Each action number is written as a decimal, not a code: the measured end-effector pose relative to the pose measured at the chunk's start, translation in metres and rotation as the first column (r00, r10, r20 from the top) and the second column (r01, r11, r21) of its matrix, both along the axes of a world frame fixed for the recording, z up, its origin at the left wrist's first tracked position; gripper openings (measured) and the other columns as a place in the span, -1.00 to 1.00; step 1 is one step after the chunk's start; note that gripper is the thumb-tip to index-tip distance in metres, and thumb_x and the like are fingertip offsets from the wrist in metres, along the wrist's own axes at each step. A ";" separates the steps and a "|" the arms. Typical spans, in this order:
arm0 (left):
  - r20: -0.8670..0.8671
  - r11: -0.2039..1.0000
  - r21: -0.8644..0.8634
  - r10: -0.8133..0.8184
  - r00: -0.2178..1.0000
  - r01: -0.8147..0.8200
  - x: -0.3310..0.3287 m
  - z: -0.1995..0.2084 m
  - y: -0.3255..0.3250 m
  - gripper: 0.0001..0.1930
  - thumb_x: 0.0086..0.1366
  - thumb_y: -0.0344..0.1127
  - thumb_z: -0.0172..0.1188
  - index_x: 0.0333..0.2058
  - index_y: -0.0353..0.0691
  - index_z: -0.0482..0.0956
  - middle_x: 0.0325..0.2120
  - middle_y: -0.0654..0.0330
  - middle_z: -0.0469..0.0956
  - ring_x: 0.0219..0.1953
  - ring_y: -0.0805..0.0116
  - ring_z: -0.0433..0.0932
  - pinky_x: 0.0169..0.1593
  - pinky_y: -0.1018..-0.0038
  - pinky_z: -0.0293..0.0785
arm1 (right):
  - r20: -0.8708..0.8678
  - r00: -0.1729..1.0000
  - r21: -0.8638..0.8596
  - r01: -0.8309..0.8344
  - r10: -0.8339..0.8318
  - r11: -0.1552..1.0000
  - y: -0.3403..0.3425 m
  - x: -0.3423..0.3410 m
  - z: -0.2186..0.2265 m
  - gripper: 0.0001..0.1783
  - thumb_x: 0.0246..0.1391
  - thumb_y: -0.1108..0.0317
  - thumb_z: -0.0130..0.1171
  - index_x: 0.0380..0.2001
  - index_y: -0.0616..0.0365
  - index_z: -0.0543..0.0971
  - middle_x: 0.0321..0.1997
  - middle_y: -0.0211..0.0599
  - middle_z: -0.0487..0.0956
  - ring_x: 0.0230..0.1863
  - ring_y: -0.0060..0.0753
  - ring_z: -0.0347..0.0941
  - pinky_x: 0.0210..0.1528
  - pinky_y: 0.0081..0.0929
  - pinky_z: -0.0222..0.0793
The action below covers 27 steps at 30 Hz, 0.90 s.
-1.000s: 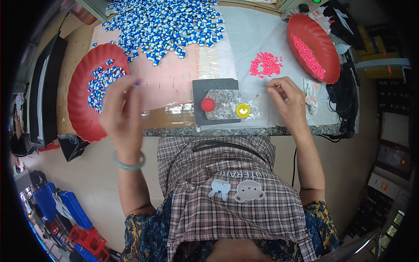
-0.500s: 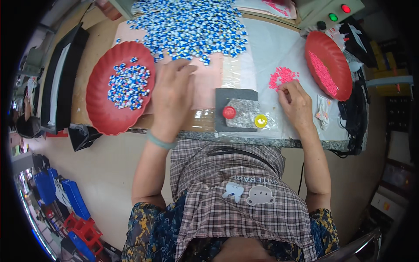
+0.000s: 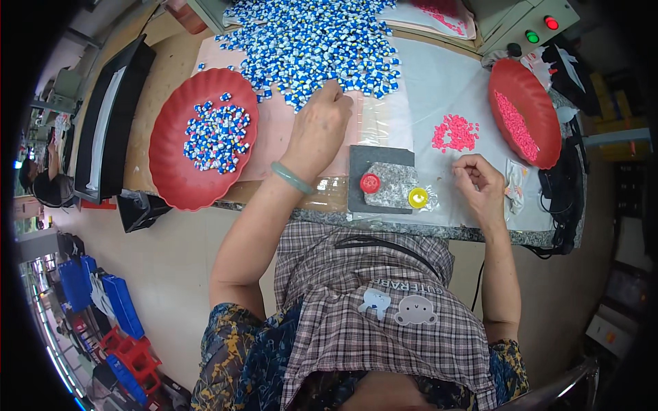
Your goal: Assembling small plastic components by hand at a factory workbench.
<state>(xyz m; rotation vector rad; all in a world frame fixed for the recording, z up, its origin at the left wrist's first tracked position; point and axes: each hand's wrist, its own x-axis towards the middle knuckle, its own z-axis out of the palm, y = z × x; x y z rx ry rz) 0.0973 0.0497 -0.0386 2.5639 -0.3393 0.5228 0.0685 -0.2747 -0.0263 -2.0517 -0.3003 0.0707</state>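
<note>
A broad heap of small blue-and-white pieces (image 3: 315, 48) covers the back of the table. My left hand (image 3: 321, 127), a pale green bangle on its wrist, reaches to the heap's near edge with its fingers drawn together. Whatever is between those fingertips is hidden. My right hand (image 3: 482, 188) hovers over the white sheet, thumb and forefinger pinched; any small piece in them cannot be made out. Just beyond it lies a loose cluster of pink bits (image 3: 456, 133). Between my hands sits a dark pad (image 3: 360, 154) with a speckled grey block (image 3: 391, 183), a red cap (image 3: 370, 183) and a yellow cap (image 3: 418, 198).
To the left, a red scalloped bowl (image 3: 164, 147) holds more blue-and-white pieces. Another red bowl (image 3: 548, 130) with pink bits stands at the right, near a crumpled white wrapper (image 3: 515, 181). A black tray (image 3: 127, 89) lines the left edge; a control box (image 3: 528, 24) stands back right.
My left hand has moved right, from beside the left bowl to the heap's edge, and its fingers have closed. My right hand has drawn back from the pink bits toward me.
</note>
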 end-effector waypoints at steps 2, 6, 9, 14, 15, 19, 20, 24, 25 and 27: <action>0.003 1.000 0.000 -0.019 1.000 0.019 -0.001 -0.004 -0.001 -0.88 0.21 -0.51 0.20 -0.27 -0.33 0.63 -0.25 0.02 0.54 -0.22 0.00 0.57 -0.15 0.19 0.53 | -0.081 0.997 0.073 0.013 -0.007 0.997 0.002 -0.005 0.009 -0.91 0.23 0.53 0.19 -0.20 0.24 0.59 -0.36 -0.47 0.58 -0.37 -0.72 0.48 -0.34 -0.71 0.40; 0.089 0.997 -0.039 -0.064 0.994 0.068 -0.006 -0.008 0.002 -0.88 0.20 -0.53 0.19 -0.27 -0.33 0.62 -0.27 0.01 0.54 -0.23 -0.03 0.57 -0.13 0.17 0.52 | -0.294 0.954 0.300 0.038 0.054 0.953 0.003 -0.012 0.015 -0.88 0.25 0.50 0.20 -0.16 0.23 0.61 -0.35 -0.44 0.60 -0.42 -0.72 0.47 -0.42 -0.70 0.36; 0.031 0.998 -0.055 -0.010 0.999 0.012 -0.013 0.003 -0.002 -0.87 0.21 -0.54 0.19 -0.26 -0.33 0.61 -0.32 0.00 0.57 -0.25 -0.03 0.57 -0.14 0.18 0.52 | -0.299 0.947 0.371 0.004 0.116 0.929 0.007 -0.017 0.018 -0.88 0.24 0.51 0.21 -0.16 0.22 0.61 -0.35 -0.42 0.61 -0.43 -0.70 0.49 -0.42 -0.71 0.38; -0.053 0.910 -0.410 -0.095 0.994 0.065 -0.038 0.034 -0.021 -0.89 0.30 -0.51 0.18 -0.24 -0.34 0.65 -0.31 0.10 0.64 -0.38 0.28 0.61 -0.30 0.41 0.53 | -0.300 0.941 0.466 0.000 0.159 0.885 0.014 -0.028 0.024 -0.91 0.21 0.56 0.21 -0.21 0.23 0.59 -0.35 -0.33 0.64 -0.44 -0.66 0.52 -0.44 -0.72 0.41; -0.135 0.829 -0.557 -0.148 0.980 0.049 -0.048 0.044 -0.031 -0.88 0.31 -0.51 0.18 -0.23 -0.34 0.66 -0.31 0.14 0.65 -0.40 0.39 0.60 -0.32 0.47 0.52 | -0.290 0.941 0.486 -0.013 0.176 0.874 0.017 -0.031 0.027 -0.89 0.20 0.58 0.21 -0.21 0.23 0.57 -0.35 -0.30 0.64 -0.44 -0.65 0.53 -0.44 -0.72 0.43; -0.293 0.743 -0.661 -0.383 0.876 0.104 -0.077 0.064 -0.057 -0.88 0.29 -0.54 0.22 -0.21 -0.35 0.67 -0.35 0.20 0.65 -0.42 0.56 0.55 -0.36 0.62 0.46 | -0.244 0.948 0.540 -0.042 0.205 0.840 0.031 -0.040 0.038 -0.82 0.16 0.64 0.22 -0.19 0.22 0.51 -0.33 -0.24 0.64 -0.43 -0.62 0.55 -0.43 -0.72 0.47; -0.296 0.742 -0.663 -0.380 0.876 0.098 -0.082 0.065 -0.062 -0.88 0.29 -0.54 0.22 -0.21 -0.35 0.67 -0.35 0.20 0.65 -0.42 0.56 0.55 -0.36 0.62 0.46 | -0.248 0.946 0.539 -0.043 0.208 0.841 0.033 -0.041 0.039 -0.82 0.16 0.64 0.22 -0.19 0.22 0.51 -0.33 -0.24 0.64 -0.43 -0.62 0.55 -0.43 -0.72 0.47; -0.313 0.679 -0.725 -0.473 0.824 0.114 -0.092 0.061 -0.072 -0.89 0.29 -0.51 0.24 -0.22 -0.34 0.66 -0.38 0.22 0.63 -0.47 0.56 0.54 -0.39 0.60 0.46 | -0.203 0.946 0.485 -0.129 0.254 0.865 0.034 -0.042 0.041 -0.81 0.14 0.67 0.24 -0.20 0.26 0.49 -0.30 -0.22 0.64 -0.42 -0.59 0.56 -0.42 -0.68 0.49; -0.304 0.685 -0.716 -0.474 0.826 0.130 -0.093 0.059 -0.073 -0.90 0.29 -0.50 0.25 -0.23 -0.33 0.66 -0.39 0.23 0.63 -0.49 0.55 0.54 -0.40 0.59 0.46 | -0.178 0.942 0.442 -0.182 0.284 0.879 0.034 -0.041 0.041 -0.81 0.14 0.66 0.25 -0.21 0.28 0.48 -0.29 -0.22 0.64 -0.42 -0.58 0.56 -0.41 -0.68 0.50; -0.315 0.698 -0.702 -0.483 0.817 0.142 -0.093 0.058 -0.072 -0.91 0.29 -0.49 0.25 -0.24 -0.33 0.65 -0.39 0.23 0.63 -0.49 0.55 0.54 -0.40 0.59 0.47 | -0.155 0.943 0.351 -0.225 0.293 0.909 0.035 -0.041 0.044 -0.81 0.14 0.65 0.26 -0.20 0.30 0.48 -0.30 -0.22 0.64 -0.42 -0.57 0.56 -0.40 -0.66 0.51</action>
